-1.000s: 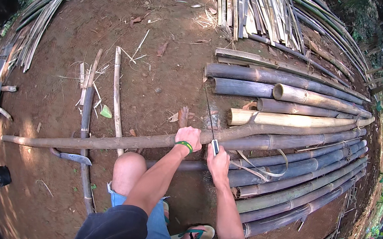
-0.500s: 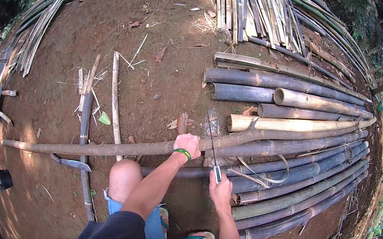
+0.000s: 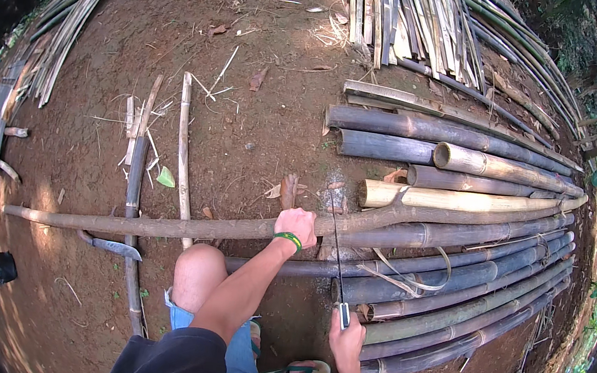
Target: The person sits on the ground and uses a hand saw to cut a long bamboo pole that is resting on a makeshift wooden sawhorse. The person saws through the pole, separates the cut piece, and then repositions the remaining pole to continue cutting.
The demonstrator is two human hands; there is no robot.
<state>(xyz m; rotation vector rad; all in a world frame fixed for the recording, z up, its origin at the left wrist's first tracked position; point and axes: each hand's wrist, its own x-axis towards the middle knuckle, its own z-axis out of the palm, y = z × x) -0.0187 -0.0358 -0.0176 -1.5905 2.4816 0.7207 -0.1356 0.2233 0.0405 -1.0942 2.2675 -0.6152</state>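
My left hand (image 3: 295, 229), with a green and yellow band at the wrist, is wrapped round a long brown wooden pole (image 3: 181, 228) that runs across the view and leans over the bamboo on the right. My right hand (image 3: 347, 339) grips the pale handle of a hand saw (image 3: 338, 263), low and nearer to my body. The thin dark blade slants up and away across the pole, just right of my left hand. Whether its teeth have entered the wood is too small to tell. My bare knee is just below the pole, left of my left forearm.
Several dark bamboo poles (image 3: 448, 238) lie side by side on the right. Split bamboo strips (image 3: 421, 34) are heaped at the far side. A curved blade (image 3: 116, 246) lies across a thin dark pole (image 3: 137, 174) on the left. A light stick (image 3: 185, 150) lies beside it.
My right hand has drawn the saw back toward my body and slightly right. My left hand keeps its hold on the wooden pole. The whole view has shifted slightly.
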